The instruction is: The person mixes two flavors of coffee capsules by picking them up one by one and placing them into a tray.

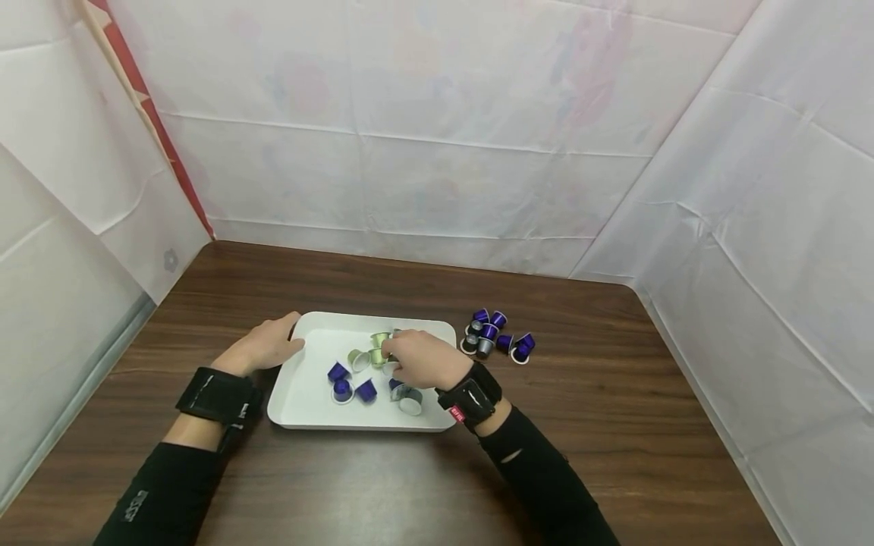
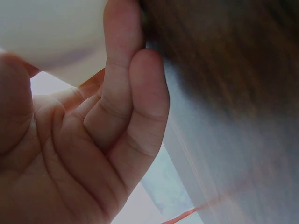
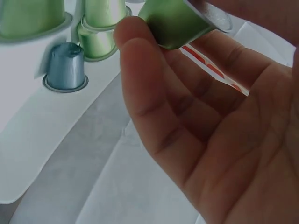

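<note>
A white tray (image 1: 307, 406) lies on the table with small coffee capsules on it. My left hand (image 1: 266, 345) grips the tray's left rim, the thumb on one side and the fingers curled at the other. Over the right half of the tray, my right hand (image 1: 425, 358) pinches a green coffee capsule (image 3: 174, 22) between thumb and fingers. Several green capsules (image 3: 98, 44) stand close by the fingertips, with a blue-grey capsule (image 3: 67, 69) near the tray's edge. Purple capsules (image 1: 366, 390) sit at the tray's front middle, and pale grey-green ones (image 1: 410, 403) lie below the right hand.
Just beyond the tray's right edge, a loose cluster of purple capsules (image 1: 489, 331) and darker grey ones (image 1: 471, 343) lies on the brown wooden table (image 1: 580, 425). White sheeting (image 1: 437, 152) walls the table at the back and both sides.
</note>
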Tool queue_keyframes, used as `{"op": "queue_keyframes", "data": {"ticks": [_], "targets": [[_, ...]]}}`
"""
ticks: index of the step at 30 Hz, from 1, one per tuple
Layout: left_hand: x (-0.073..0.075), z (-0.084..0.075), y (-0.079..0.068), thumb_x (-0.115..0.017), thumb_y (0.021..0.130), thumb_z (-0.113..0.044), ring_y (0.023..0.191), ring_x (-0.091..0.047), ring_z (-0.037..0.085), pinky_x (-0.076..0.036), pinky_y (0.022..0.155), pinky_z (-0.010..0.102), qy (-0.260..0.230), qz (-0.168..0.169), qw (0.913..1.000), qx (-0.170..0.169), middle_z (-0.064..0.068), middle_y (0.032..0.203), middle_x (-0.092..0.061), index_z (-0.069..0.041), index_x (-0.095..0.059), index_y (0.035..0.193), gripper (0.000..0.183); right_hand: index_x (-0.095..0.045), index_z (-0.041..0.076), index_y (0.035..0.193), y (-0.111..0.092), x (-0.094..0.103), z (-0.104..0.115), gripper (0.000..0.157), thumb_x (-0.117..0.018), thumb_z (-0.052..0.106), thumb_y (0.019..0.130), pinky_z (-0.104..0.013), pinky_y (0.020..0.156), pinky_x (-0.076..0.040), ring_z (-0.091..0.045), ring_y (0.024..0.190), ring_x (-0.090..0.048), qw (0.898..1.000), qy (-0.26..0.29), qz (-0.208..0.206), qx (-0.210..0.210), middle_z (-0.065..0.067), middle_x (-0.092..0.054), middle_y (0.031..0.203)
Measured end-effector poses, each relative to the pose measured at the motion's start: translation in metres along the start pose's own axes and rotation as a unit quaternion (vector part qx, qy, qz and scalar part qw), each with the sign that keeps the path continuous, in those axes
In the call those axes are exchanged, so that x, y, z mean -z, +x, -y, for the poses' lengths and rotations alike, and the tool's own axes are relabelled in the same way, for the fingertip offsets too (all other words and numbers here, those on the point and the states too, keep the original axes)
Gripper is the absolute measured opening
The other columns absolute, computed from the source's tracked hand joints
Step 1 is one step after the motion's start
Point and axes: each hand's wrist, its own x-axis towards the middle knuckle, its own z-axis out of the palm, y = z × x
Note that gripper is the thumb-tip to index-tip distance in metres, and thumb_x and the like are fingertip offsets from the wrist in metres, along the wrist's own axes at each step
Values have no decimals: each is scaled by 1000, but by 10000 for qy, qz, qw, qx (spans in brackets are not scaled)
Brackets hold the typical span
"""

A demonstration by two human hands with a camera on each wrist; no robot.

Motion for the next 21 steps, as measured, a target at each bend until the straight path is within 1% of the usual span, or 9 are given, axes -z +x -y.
{"op": "queue_keyframes", "data": {"ticks": [8,15,21], "targets": [[0,0,-1,-50,95,-17,86,-57,29,-46,73,47,-6,-22,10000,-18,27,111,-58,6,-40,127,40,-69,11,107,9,-4,7,22,-68,9,85,-26,82,-46,-12,92,-57,9997,114,177,-103,-2,-64,105],[1,2,-1,-49,95,-17,87,-57,30,-46,75,49,15,-49,10000,10,28,113,-57,6,-39,128,41,-68,11,107,6,-3,6,22,-69,13,85,-25,80,-46,-11,90,-58,9997,126,172,-135,-1,-65,103],[1,4,-2,-49,96,-18,88,-57,31,-46,76,50,72,-54,10000,37,29,114,-56,6,-39,128,42,-66,8,112,-4,1,-8,25,-67,15,87,-26,77,-47,-13,91,-59,9996,184,100,-181,-5,-64,108]]}}
